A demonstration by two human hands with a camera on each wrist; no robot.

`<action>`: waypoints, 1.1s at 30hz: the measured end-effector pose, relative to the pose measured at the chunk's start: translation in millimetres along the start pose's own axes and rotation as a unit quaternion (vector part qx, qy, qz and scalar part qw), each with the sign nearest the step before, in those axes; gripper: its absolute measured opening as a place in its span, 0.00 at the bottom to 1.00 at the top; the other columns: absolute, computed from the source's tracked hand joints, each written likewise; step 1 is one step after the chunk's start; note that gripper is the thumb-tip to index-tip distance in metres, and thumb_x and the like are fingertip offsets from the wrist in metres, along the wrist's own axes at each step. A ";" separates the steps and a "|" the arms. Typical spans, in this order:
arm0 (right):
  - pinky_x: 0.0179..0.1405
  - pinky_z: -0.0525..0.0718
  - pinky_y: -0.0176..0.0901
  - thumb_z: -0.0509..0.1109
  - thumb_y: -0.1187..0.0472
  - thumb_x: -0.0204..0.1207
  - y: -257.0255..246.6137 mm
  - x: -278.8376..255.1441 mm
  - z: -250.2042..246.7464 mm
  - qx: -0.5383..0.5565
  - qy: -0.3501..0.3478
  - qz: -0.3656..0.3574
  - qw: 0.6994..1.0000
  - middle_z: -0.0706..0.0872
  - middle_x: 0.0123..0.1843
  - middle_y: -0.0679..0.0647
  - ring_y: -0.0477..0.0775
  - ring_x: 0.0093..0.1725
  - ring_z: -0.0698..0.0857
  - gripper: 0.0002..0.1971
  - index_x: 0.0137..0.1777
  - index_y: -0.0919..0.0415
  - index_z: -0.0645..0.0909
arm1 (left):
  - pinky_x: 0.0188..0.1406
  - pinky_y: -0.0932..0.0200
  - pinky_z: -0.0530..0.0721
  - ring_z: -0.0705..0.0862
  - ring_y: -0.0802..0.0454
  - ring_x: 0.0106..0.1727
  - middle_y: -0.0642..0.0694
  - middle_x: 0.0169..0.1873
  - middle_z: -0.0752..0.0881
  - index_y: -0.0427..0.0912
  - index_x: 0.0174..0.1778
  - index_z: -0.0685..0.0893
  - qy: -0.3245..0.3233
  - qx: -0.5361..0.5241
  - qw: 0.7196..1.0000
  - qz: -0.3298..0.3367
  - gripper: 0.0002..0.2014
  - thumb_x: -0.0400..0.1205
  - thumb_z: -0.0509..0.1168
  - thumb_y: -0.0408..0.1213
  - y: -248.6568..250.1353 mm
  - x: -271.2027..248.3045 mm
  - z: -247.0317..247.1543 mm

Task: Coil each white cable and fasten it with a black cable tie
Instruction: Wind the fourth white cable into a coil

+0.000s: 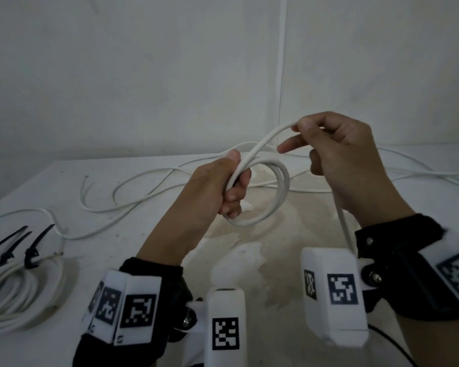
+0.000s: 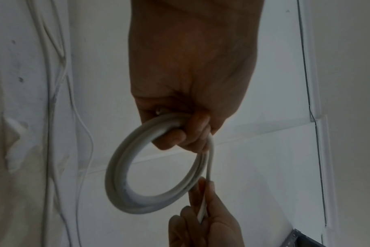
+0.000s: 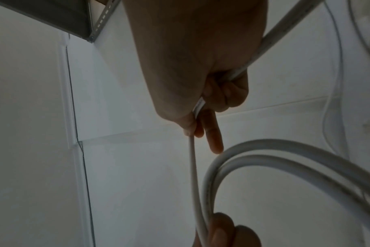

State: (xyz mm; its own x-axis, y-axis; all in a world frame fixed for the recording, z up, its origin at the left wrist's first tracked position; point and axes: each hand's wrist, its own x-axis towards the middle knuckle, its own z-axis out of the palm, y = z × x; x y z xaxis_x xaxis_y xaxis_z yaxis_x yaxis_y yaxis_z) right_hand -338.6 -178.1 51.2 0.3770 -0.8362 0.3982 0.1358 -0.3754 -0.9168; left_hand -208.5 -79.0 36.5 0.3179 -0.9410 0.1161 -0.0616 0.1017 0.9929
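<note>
Above the table's middle, my left hand [image 1: 229, 186] grips a small coil of white cable [image 1: 276, 200] of two or three loops, which shows as a ring [image 2: 125, 167] below the fist in the left wrist view. From the coil one strand rises to my right hand [image 1: 326, 144], which pinches the cable [image 3: 193, 167] between thumb and fingers, the index finger [image 3: 213, 133] sticking out straight. The cable's free length passes through that hand and hangs down past the right wrist [image 1: 343, 223].
A finished white coil [image 1: 13, 290] bound with black cable ties [image 1: 32, 250] lies at the table's left front. Several loose thin white cables [image 1: 133, 186] sprawl across the far half of the white table [image 1: 117, 247], up to the wall behind.
</note>
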 end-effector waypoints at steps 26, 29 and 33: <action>0.18 0.66 0.28 0.60 0.69 0.80 9.0 -1.1 2.9 -0.040 -0.189 0.031 0.981 0.77 0.26 0.48 0.39 0.18 0.69 0.07 0.46 0.63 0.80 | 0.26 0.66 0.76 0.67 0.59 0.18 0.54 0.17 0.68 0.40 0.34 0.75 0.018 -0.127 0.991 0.029 0.17 0.82 0.51 0.45 1.2 3.6 -8.9; 0.20 0.68 0.23 0.59 0.70 0.81 10.5 -0.1 2.8 -0.052 -0.181 0.017 0.982 0.75 0.27 0.50 0.37 0.19 0.72 0.07 0.49 0.66 0.80 | 0.28 0.66 0.78 0.70 0.58 0.19 0.53 0.17 0.69 0.38 0.34 0.74 0.001 -0.151 0.988 0.030 0.15 0.76 0.53 0.47 0.2 2.7 -5.4; 0.19 0.66 0.24 0.60 0.67 0.81 13.3 1.1 3.1 -0.049 -0.188 0.026 0.981 0.76 0.26 0.48 0.38 0.19 0.71 0.07 0.46 0.63 0.80 | 0.23 0.67 0.74 0.64 0.61 0.16 0.54 0.17 0.66 0.40 0.33 0.73 0.011 -0.185 0.982 0.021 0.16 0.83 0.51 0.44 0.2 3.9 -1.3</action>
State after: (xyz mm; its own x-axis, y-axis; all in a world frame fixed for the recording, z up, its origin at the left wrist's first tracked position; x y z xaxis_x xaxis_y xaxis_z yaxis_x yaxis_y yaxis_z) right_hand -333.5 -182.8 39.3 0.6941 -0.6562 0.2960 0.0258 -0.3882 -0.9212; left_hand -206.0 -82.2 37.1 0.3437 -0.9264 0.1539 0.2720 0.2551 0.9279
